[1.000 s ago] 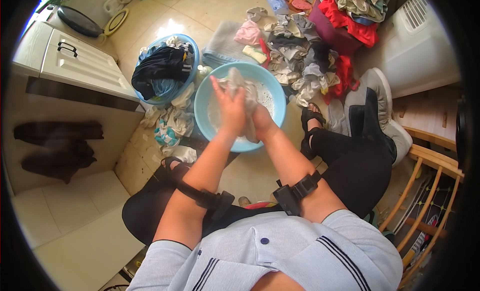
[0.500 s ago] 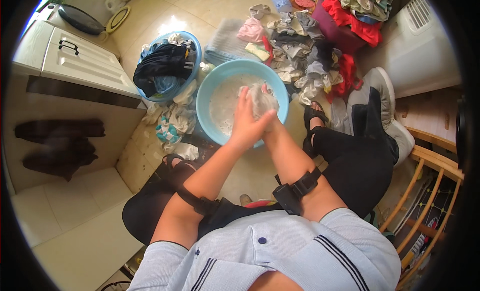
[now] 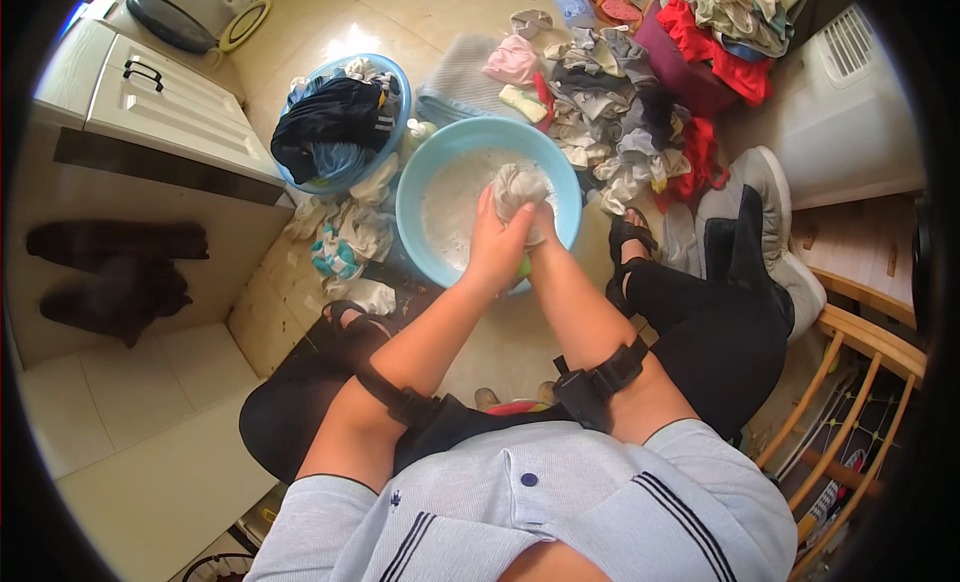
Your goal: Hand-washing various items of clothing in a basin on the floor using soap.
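Note:
Both my hands are closed together around a bunched pale grey cloth (image 3: pixel 519 185), wet-looking and squeezed into a lump. My left hand (image 3: pixel 493 244) wraps it from the left, and my right hand (image 3: pixel 540 228) grips from the right, its fingers partly hidden. They are over the near right part of a light blue basin (image 3: pixel 480 132) holding cloudy, sudsy water (image 3: pixel 450 207). A small bit of something green (image 3: pixel 523 268) shows under my hands by the near rim; its kind is hidden.
Left of the basin stands a blue tub (image 3: pixel 403 92) heaped with dark clothes (image 3: pixel 330 127). A pump bottle (image 3: pixel 420 130) sits between them. A clothes pile (image 3: pixel 610 102) spreads to the far right, beside a grey mat (image 3: pixel 465 77). A white cabinet (image 3: pixel 170 107) flanks the left, a wooden rack (image 3: pixel 850 402) the right.
The cloth was spread loosely between open fingers low in the basin; now it is gathered into a tight lump with both hands closed round it. The green bit has come into sight.

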A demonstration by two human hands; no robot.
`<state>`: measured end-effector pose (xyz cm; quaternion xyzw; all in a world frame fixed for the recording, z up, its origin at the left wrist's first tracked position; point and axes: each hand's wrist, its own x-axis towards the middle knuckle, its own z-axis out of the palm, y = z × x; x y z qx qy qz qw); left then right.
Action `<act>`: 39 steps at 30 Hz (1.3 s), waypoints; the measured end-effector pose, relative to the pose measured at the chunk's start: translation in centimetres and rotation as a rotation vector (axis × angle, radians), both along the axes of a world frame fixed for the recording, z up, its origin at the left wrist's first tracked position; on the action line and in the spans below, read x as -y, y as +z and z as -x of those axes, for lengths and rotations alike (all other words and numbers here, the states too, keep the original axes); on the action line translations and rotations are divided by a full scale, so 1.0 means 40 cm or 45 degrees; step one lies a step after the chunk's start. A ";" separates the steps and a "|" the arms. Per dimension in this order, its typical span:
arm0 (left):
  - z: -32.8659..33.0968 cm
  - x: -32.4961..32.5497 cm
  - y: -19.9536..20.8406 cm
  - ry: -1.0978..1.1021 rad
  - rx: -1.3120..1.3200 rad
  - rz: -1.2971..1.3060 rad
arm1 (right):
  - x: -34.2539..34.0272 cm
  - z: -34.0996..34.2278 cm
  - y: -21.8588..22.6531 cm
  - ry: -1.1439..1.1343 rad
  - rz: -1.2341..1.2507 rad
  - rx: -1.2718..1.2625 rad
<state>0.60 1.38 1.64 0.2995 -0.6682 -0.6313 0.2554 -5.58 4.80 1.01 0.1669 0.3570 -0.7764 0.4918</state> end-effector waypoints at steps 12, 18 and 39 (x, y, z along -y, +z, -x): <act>0.005 -0.022 0.060 0.008 -0.059 -0.176 | 0.030 0.064 -0.125 0.098 0.254 -0.248; -0.012 0.106 -0.009 0.259 0.009 -0.186 | 0.046 -0.057 0.043 0.340 0.140 -0.240; 0.000 0.141 -0.044 0.470 0.317 -0.123 | 0.042 -0.079 0.044 0.498 0.189 -0.097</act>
